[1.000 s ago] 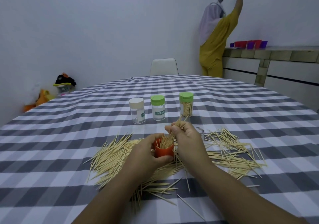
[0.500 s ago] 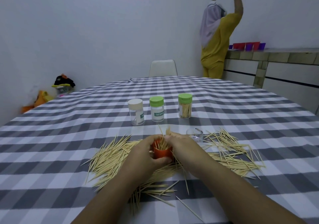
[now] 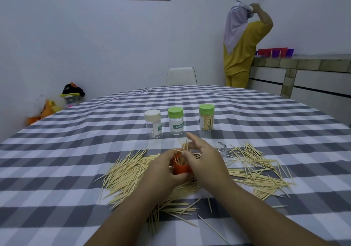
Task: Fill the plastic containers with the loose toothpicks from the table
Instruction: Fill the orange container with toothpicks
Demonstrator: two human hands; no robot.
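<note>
left hand (image 3: pixel 163 168) grips small orange plastic container (image 3: pixel 180 168); right hand (image 3: pixel 204 157) fingers spread, steadying upright wooden toothpicks (image 3: pixel 183 151). risk: uneven sticks jam, container tips, spill onto checked counter (image 3: pixel 76 151).

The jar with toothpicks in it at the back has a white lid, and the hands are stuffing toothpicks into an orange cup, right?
Not quite. In the head view, the jar with toothpicks at the back has a green lid; the white-lidded jar looks almost empty. The rest is right: the left hand holds the orange cup while the right hand works toothpicks into it.
</note>
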